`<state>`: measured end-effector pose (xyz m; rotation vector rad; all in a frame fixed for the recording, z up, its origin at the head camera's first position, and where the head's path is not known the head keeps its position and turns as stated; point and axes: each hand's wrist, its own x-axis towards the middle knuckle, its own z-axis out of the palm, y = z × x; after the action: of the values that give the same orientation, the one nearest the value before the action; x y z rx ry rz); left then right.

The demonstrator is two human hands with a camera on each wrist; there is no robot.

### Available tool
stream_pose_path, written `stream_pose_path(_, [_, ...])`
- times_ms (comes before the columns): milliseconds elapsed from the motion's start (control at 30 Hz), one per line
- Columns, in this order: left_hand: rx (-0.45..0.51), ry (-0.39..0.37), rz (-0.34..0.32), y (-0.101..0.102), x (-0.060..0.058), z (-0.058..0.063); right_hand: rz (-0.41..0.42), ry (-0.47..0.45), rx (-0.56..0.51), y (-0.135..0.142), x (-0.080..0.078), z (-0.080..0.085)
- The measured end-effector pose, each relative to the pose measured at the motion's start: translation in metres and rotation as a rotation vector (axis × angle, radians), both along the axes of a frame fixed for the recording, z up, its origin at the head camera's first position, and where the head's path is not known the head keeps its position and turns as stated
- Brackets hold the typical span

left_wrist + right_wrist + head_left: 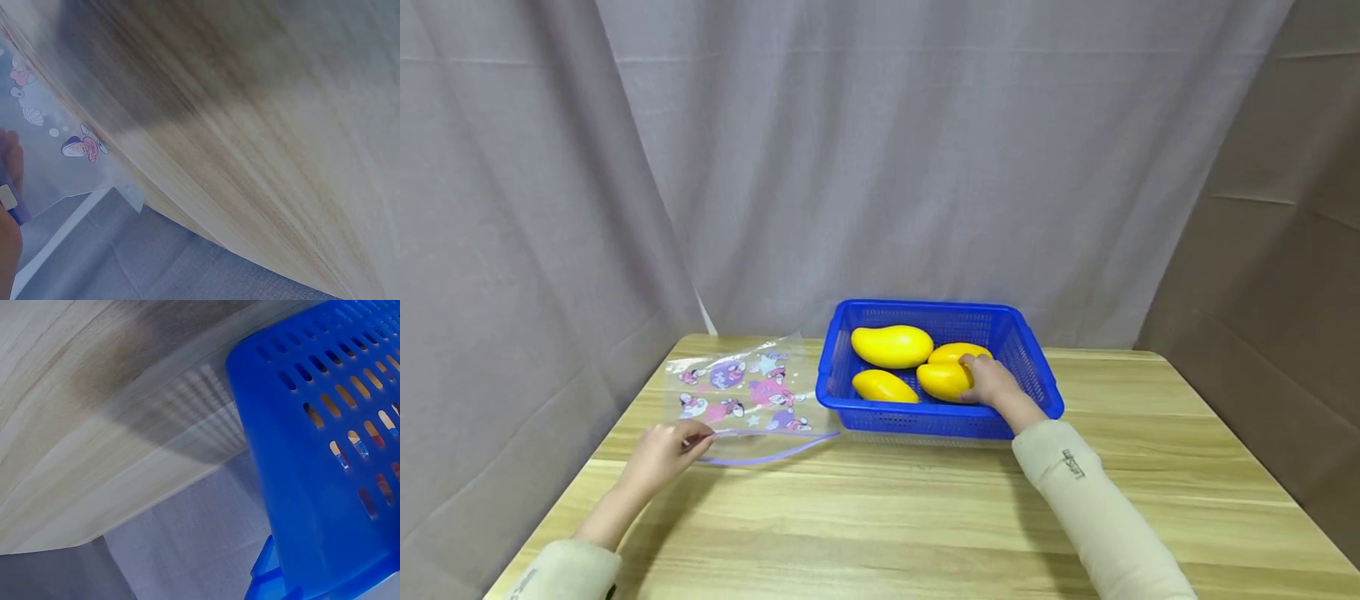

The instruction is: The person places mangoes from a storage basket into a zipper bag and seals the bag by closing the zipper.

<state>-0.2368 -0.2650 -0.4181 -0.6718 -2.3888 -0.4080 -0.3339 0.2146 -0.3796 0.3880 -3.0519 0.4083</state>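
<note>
While pinching the clear printed bag [748, 392] by its purple zip strip [775, 456] in the left hand [662, 454] and gripping the front-right mango [942, 381] inside the blue basket [917, 422] with the right hand [994, 385], best to press evenly and lift straight up.

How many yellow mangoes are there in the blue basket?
4: back-left mango, front-left mango, back-right mango and front-right mango, which the right hand grips. Another could be hidden.
</note>
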Motion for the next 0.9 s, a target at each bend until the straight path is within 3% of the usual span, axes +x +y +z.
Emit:
stream_pose_path(367, [0.009,-0.006,-0.001,0.001,0.0003,-0.0011,-0.013,-0.091,-0.035,-0.0015,-0.003,-0.0026])
stream_pose_path(700, [0.035,-0.035,0.003,0.0018,0.0025,-0.0006,-0.019,-0.09,0.01,-0.003,-0.0056,-0.0003])
stream_pose_path(900, [0.026,-0.012,-0.014,0.0018,0.0029,0.0001,-0.063,-0.117,-0.017,-0.0044,-0.0017,0.0024])
